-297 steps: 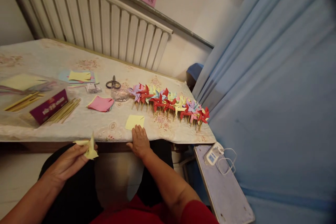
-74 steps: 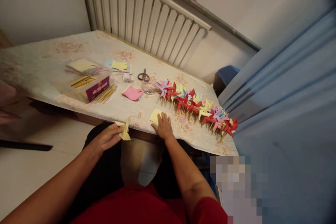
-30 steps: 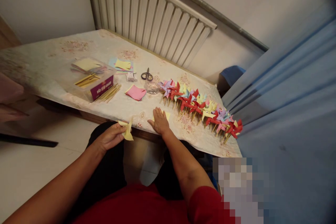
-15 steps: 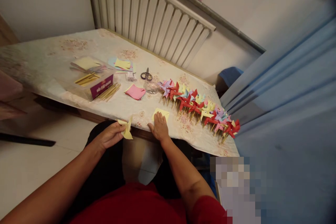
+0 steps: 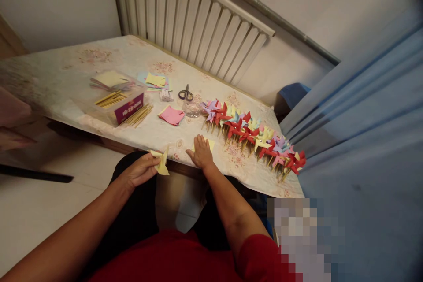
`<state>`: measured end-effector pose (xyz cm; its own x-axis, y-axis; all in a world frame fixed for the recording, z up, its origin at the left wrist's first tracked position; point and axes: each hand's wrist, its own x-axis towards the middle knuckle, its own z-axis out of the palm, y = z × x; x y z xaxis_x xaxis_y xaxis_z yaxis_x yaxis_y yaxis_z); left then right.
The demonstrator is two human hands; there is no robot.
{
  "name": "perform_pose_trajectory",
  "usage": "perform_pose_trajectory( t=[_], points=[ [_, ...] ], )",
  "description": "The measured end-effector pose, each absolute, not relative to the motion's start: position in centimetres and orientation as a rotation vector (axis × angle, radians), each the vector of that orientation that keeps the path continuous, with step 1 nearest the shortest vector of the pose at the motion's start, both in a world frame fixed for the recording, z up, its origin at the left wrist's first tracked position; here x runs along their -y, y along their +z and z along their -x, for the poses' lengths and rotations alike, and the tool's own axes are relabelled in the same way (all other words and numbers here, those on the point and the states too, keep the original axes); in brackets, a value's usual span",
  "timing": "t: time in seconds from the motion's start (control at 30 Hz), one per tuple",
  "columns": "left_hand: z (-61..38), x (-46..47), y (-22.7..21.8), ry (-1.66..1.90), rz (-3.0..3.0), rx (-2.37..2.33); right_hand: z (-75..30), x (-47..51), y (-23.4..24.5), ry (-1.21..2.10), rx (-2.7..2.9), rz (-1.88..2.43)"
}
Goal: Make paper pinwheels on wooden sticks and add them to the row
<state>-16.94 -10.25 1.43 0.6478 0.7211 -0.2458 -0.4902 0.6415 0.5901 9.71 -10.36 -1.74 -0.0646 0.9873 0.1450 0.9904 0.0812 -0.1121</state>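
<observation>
Since half a second ago your right hand (image 5: 201, 155) has slid forward over the yellow paper square (image 5: 209, 143), fingers flat and spread, covering most of it on the tabletop (image 5: 66, 83). Your left hand (image 5: 140, 171) pinches a folded yellow pinwheel (image 5: 161, 163) off the near edge. Just beyond your right fingers runs the row of finished pinwheels (image 5: 254, 134); farther left lie pink paper (image 5: 172, 115) and scissors (image 5: 186, 94).

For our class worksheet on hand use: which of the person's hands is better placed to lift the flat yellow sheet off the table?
Right. The right hand lies flat on the yellow sheet; the left hand grips folded yellow paper.
</observation>
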Motion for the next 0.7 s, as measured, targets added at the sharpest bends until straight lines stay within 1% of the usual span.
perform_pose_trajectory(
  t=[0.7],
  points=[
    [16.8, 10.6, 2.0, 0.725, -0.585, -0.498, -7.2, 15.4, -1.7, -0.082, 2.268, 1.909]
  ],
)
